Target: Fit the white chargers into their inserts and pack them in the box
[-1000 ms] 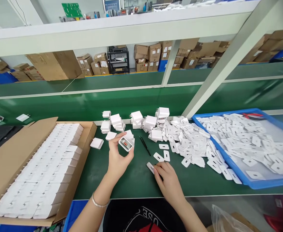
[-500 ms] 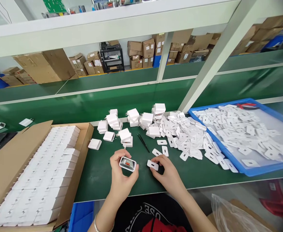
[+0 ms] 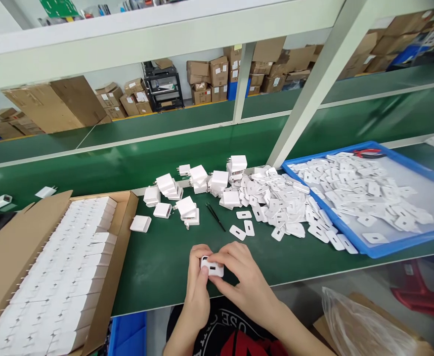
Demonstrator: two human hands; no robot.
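Observation:
My left hand is closed around a white charger housing, mostly hidden behind my fingers and the plate. Against its open end, my right hand pinches a white end plate with a dark slot. The plate looks slightly tilted; I cannot tell whether it is seated. Beyond my hands lie loose end plates and a pair of black tweezers. Several white chargers are stacked farther back on the green bench.
An open cardboard box at left holds rows of white chargers. A heap of end plates lies right of centre, beside a blue-rimmed tray with more plates and red-handled pliers. A slanted white post rises behind.
My right hand has brought the end plate left onto the open end of the charger housing. Both hands are now together, nearer the bench's front edge. The view has shifted slightly.

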